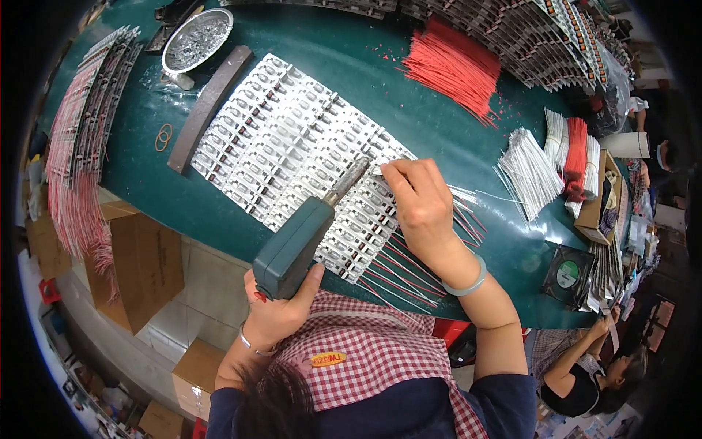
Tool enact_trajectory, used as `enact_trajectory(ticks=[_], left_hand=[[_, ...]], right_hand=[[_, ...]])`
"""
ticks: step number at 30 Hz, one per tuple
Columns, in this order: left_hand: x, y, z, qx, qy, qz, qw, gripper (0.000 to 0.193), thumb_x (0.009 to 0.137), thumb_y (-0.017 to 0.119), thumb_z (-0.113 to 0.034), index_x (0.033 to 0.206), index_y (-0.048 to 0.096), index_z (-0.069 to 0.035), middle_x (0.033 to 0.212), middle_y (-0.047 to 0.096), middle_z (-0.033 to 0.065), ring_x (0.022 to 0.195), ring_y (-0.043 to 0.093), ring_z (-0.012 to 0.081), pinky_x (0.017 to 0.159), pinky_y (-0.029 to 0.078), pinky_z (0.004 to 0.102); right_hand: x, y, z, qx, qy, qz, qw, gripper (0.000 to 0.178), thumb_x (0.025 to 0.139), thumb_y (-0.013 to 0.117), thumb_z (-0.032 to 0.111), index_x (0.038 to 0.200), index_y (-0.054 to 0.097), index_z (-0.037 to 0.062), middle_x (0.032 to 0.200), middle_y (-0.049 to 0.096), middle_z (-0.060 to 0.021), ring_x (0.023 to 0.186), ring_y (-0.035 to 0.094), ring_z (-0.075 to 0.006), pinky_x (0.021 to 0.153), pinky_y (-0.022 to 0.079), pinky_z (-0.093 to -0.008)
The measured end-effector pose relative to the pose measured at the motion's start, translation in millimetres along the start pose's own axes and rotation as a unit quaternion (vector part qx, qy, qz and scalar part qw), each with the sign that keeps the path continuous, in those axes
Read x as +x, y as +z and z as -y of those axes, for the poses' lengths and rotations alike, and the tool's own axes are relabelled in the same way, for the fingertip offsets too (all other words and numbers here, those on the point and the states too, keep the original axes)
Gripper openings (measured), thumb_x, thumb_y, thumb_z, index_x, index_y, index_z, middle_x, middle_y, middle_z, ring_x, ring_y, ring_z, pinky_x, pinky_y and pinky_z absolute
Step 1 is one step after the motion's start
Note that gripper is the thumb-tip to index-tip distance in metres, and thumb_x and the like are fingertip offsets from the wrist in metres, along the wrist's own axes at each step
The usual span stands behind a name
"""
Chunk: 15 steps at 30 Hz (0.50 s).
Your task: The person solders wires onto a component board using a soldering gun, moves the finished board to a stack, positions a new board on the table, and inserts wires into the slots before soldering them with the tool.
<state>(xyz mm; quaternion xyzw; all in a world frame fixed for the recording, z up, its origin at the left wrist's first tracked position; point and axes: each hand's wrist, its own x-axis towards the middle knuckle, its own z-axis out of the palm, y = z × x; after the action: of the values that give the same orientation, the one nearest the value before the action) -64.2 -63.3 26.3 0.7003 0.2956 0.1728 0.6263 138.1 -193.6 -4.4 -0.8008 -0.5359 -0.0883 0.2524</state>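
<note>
My left hand [281, 314] is wrapped round the handle of a dark green soldering gun [296, 238]. Its metal tip reaches up and right onto a row of small white plastic holders [292, 124] with metal contacts, laid side by side in strips. Just right of the tip, my right hand [424, 205] pinches at the upper right edge of the strips. What lies between its fingertips is too small to make out. Red and white wires [398, 274] stick out from the nearest strip, passing under my right wrist.
A dark bar [212, 110] borders the strips on the left, near a metal bowl [197, 42] and rubber bands [163, 137]. Red wires [453, 66] and white wires [530, 172] lie beyond. Wired strips [91, 110] hang at the left edge. Another person [585, 373] works at right.
</note>
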Motion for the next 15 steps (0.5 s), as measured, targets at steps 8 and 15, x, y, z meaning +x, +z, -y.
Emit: enact_trajectory(ticks=[8,15], left_hand=[[4.6,0.3,2.0,0.079,0.068,0.037,0.994,0.018,0.078,0.074,0.001,0.095,0.068,0.002,0.082,0.069,0.0064,0.066,0.064,0.0119,0.060,0.050,0.0258],[4.4,3.0,5.5,0.036,0.042,0.021,0.998,0.018,0.079,0.074,-0.001,0.095,0.067,0.003,0.084,0.069,0.0102,0.067,0.066,0.0170,0.062,0.051,0.0268]], right_hand=[[2.3,0.1,0.7,-0.013,-0.009,0.006,1.000,0.034,0.066,0.061,-0.001,0.100,0.063,-0.0061,0.096,0.060,-0.0138,0.084,0.057,-0.0278,0.071,0.051,-0.0350],[2.2,2.2,1.8,-0.025,-0.016,0.002,1.000,0.034,0.066,0.061,-0.002,0.100,0.063,-0.0078,0.096,0.060,-0.0147,0.083,0.057,-0.0276,0.070,0.051,-0.0342]])
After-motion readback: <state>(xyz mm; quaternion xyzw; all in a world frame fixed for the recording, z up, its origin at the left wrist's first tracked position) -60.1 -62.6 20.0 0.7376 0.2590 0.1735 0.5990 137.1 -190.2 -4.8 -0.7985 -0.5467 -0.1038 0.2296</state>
